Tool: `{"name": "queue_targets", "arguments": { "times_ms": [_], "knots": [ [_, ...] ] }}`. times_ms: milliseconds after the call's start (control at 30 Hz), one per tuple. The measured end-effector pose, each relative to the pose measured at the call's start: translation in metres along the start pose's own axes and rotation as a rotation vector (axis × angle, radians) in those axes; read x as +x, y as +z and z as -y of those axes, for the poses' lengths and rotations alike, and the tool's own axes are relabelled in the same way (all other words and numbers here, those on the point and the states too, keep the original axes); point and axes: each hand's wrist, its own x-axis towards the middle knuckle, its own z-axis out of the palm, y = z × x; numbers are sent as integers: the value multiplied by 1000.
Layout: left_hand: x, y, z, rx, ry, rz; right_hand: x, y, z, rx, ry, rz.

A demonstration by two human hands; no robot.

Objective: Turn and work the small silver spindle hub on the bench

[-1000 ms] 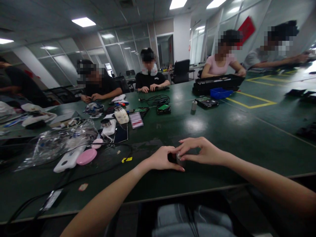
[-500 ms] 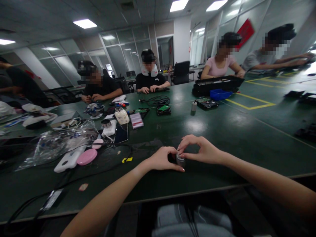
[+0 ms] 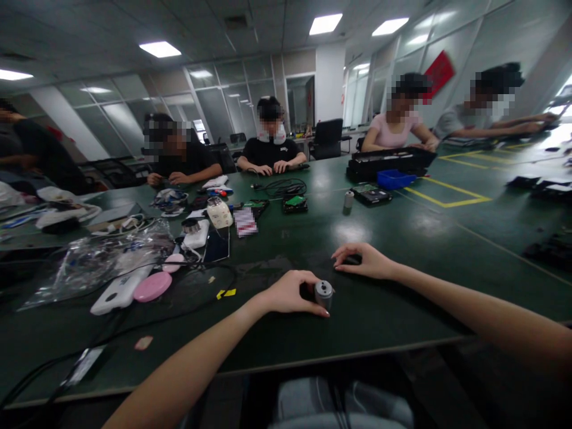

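Observation:
A small silver electric motor [image 3: 323, 294] stands upright on the green table near its front edge, its end face with a small dark centre turned up. Wrapped about its left side is my left hand [image 3: 292, 293], the thumb in front and the fingers behind. My right hand [image 3: 369, 262] rests farther back and to the right, apart from the motor. Its fingers and thumb are curved with a gap between them, and nothing shows in the hand.
Another small silver cylinder [image 3: 348, 199] stands beyond my hands, beside a hard drive [image 3: 372, 195] and a blue tray [image 3: 395, 179]. To the left lie a pink round lid [image 3: 152, 287], a clear plastic bag [image 3: 102, 262] and black cables. Several people sit across the table.
My right hand has left the top of the motor and moved back and to the right, baring the motor's end face. My left hand stays around the motor.

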Motion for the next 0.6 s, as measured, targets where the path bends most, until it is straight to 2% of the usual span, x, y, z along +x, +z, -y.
{"name": "queue_targets", "arguments": {
  "times_ms": [333,500,600],
  "knots": [
    [0,2,0,7,-11,-13,-8,-8,-11,-243,48,34],
    [0,2,0,10,-10,-9,-6,-3,-15,-255,55,25],
    [0,1,0,13,-12,-15,-3,0,-5,-225,34,-25]
  ]
}}
